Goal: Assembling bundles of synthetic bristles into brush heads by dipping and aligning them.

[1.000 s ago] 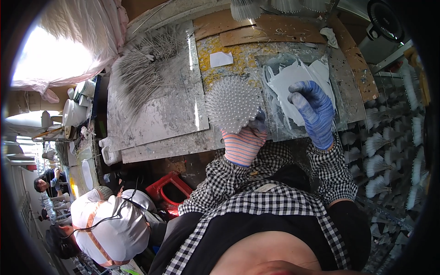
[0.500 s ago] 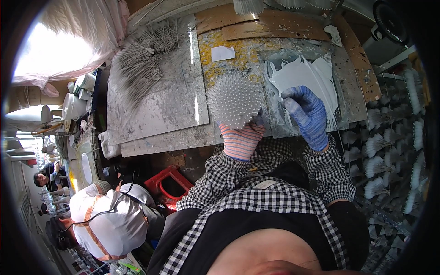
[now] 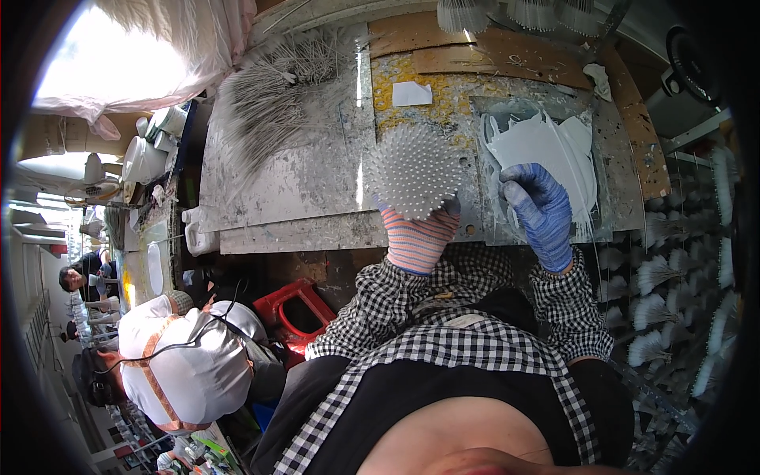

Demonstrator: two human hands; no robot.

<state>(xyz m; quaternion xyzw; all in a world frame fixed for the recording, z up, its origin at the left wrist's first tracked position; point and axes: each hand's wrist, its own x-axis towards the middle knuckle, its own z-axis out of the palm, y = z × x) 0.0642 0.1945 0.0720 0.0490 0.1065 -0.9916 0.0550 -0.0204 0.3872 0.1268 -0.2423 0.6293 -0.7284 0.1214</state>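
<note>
My left hand (image 3: 419, 239), in an orange-and-grey striped glove, is wrapped around the base of a round bundle of stiff pale filaments with white-dotted tips (image 3: 418, 170). The bundle's tips fan out into a dome, and its lower part is hidden behind the dome and my fingers. To the right, my right hand (image 3: 543, 212) wears a blue glove with greyish fingertips. Its fingers are curled, with thumb and forefinger brought together over the near left part of a spread of thick white paste (image 3: 546, 146). Anything between those fingertips is too small to make out.
Loose grey filaments (image 3: 269, 103) lie on a stained board (image 3: 317, 182) to the left. A white paper piece (image 3: 412, 94) and cardboard strips (image 3: 507, 67) lie farther back. A red stool (image 3: 294, 317) and a co-worker (image 3: 186, 368) are at my left; racks of white filament bundles (image 3: 661, 269) stand right.
The whole view has shifted, so the table sits farther right in the picture. Both hands keep nearly the same pose, the left still around the filament bundle.
</note>
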